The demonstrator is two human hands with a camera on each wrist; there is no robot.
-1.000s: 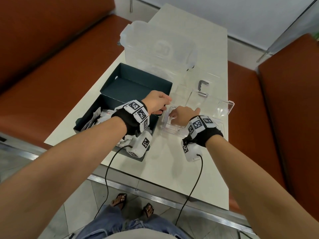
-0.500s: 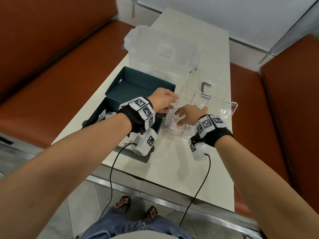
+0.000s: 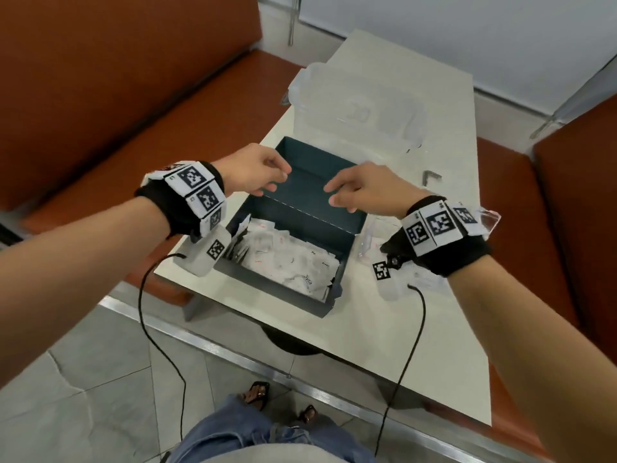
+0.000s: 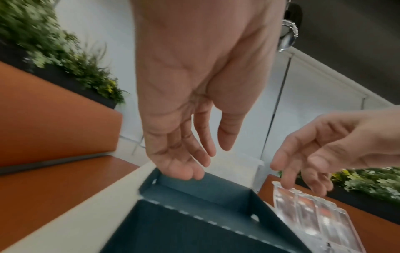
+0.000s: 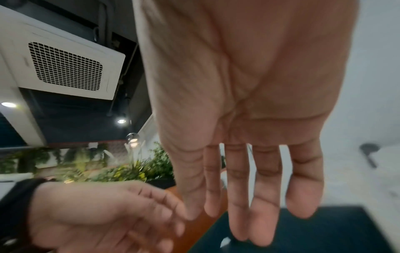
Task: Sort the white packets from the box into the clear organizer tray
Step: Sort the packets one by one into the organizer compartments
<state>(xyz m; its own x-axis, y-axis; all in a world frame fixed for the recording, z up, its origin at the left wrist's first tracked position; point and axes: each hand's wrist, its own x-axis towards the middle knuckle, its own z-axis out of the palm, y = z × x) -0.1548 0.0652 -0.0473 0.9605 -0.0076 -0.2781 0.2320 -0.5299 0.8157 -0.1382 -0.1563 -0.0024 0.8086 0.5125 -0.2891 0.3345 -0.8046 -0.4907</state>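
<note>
both hands are hovering over the dark box (image 3: 302, 208), empty: left hand (image 3: 253, 170) loosely curled, right hand (image 3: 364, 190) with fingers relaxed. the white packets (image 3: 287, 259) are lying inside the box; the clear organizer tray (image 4: 311, 217) is sitting just right of it.

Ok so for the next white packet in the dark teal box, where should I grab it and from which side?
Probably from above, straight down through the dark teal cardboard box's open top. The white paper packets lie flat and overlapping, so pinch an exposed edge or corner of a top one between thumb and fingertip. Both the left hand and right hand hover open above it.
</note>
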